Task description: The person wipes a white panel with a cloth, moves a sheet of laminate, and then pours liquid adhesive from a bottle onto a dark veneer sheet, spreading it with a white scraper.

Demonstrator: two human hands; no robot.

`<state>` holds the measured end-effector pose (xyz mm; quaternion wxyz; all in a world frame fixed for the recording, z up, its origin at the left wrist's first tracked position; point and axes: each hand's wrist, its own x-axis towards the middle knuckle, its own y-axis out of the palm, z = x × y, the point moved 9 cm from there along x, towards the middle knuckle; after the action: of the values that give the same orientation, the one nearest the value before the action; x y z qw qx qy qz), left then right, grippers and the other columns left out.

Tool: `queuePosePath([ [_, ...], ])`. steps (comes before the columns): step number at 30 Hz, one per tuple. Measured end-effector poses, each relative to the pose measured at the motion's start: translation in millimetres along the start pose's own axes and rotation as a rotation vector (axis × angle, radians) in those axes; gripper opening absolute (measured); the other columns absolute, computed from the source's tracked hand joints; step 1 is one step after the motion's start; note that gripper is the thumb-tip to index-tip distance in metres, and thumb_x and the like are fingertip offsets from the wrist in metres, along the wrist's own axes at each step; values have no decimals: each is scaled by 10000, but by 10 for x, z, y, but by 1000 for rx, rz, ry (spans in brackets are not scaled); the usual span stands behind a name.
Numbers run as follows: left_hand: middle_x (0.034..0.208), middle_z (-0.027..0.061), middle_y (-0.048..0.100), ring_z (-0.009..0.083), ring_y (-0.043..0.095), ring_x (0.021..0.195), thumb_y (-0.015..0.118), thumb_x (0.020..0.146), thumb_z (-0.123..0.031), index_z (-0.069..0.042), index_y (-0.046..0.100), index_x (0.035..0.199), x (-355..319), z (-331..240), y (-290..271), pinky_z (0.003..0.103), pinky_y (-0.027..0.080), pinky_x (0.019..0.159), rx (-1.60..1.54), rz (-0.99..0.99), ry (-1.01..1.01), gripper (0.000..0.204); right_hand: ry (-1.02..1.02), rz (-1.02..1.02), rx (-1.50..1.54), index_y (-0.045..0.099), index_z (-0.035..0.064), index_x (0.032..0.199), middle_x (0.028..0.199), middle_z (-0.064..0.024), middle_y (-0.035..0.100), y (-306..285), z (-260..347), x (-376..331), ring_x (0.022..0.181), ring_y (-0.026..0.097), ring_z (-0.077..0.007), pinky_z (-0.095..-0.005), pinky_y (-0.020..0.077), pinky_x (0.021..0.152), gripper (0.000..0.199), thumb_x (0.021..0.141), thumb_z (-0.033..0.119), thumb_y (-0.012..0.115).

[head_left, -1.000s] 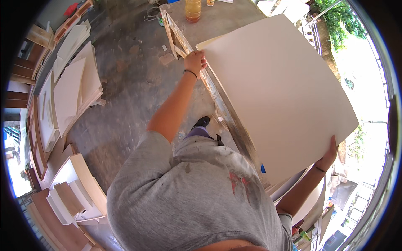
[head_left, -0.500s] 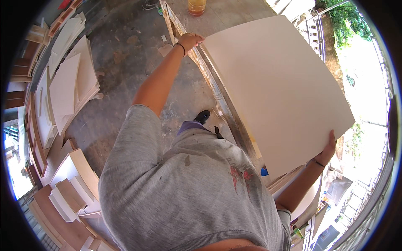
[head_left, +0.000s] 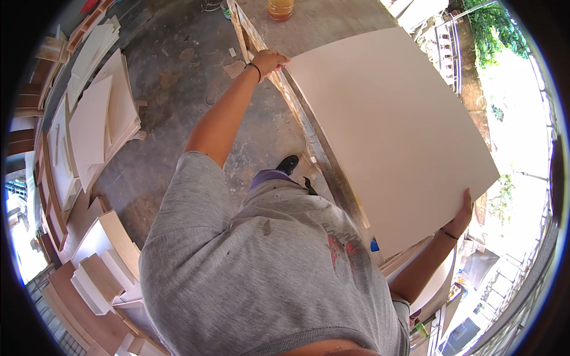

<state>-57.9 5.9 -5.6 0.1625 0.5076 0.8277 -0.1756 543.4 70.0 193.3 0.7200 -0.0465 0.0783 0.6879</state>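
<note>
1 large pale panel (head_left: 395, 136), centre right of the frame, slanting over the worktop (head_left: 335, 21); contact beneath it cannot be told. Hands in view: 2. Left grip (head_left: 271, 61): narrow, fingers drawn together on the panel's upper left corner; panel extends right and downward from it. Right grip (head_left: 461, 215): holding the panel's edge near its lower right corner, thumb side on the edge, remaining fingers mostly hidden; panel lies up and left of it. Counts: panel, 1; dark wristbands (head_left: 257, 69), 2, 1 per wrist; container of amber liquid (head_left: 280, 8), 1, cut by the upper edge; dark shoe (head_left: 288, 164), 1, near centre; blue patch (head_left: 374, 244), 1, just beside the panel's lower left corner. Pale boards (head_left: 92, 127), left of frame: several, overlapping, exact count cannot be told.
</note>
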Motion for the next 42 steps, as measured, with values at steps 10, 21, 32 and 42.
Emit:
queuePosePath([
  [10, 778, -5, 594, 65, 477, 629, 651, 815, -198, -46, 659, 892, 86, 69, 3, 200, 318, 449, -1, 23, -15, 170, 39, 90, 74, 390, -37, 1287, 1141, -155, 559, 16, -55, 52, 978, 596, -255, -346, 513, 814, 440, 950, 242, 443],
  [21, 789, -38, 567, 69, 473, 694, 628, 842, -240, -92, 648, 889, 146, 160, 23, 226, 373, 573, 33, 70, -60, 156, 44, 52, 84, 415, -57, 1237, 1060, -161, 565, 98, -46, 66, 897, 603, -234, -323, 528, 733, 383, 941, 184, 455],
  [32, 859, -30, 555, 90, 495, 725, 615, 848, -255, -140, 601, 978, 108, 251, 25, 252, 425, 647, -76, 79, -103, 174, 85, 68, 123, 428, -57, 1237, 1100, -149, 563, 43, -201, 243, 918, 597, -227, -319, 523, 755, 376, 943, 176, 454],
  [42, 839, -45, 573, 66, 539, 753, 664, 831, -309, -158, 593, 951, 137, 298, 9, 235, 460, 682, -62, 66, 94, 206, 48, -18, 55, 468, -31, 1212, 1033, -115, 589, -219, -529, 454, 871, 605, -211, -312, 519, 731, 376, 917, 195, 519],
])
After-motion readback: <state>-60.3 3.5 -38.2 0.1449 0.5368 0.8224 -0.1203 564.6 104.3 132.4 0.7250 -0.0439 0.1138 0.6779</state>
